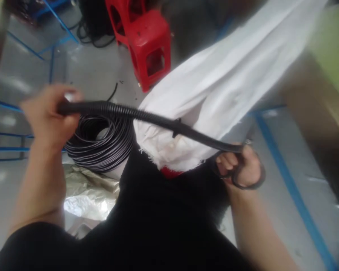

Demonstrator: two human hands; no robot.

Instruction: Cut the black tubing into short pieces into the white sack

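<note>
A black corrugated tube (pixel 155 118) stretches between my two hands, sloping down to the right. My left hand (pixel 52 113) is closed around its left end, somewhat blurred. A small black tie or clip (pixel 176 128) sits around the tube near its middle. At the other end, my right hand (pixel 245 165) is closed on the tube and also holds scissors (pixel 250 186), whose dark finger loops show around the fingers. The scissor blades are mostly hidden. Behind the tube hangs a white cloth sack (pixel 214 82) with a frayed edge over my lap.
A coil of black tubing (pixel 101 150) lies on the floor to the left, beside crumpled shiny wrapping (pixel 90 192). Red plastic stools (pixel 149 45) stand farther ahead. A table edge (pixel 322 94) runs along the right. Blue tape lines (pixel 293 188) mark the grey floor.
</note>
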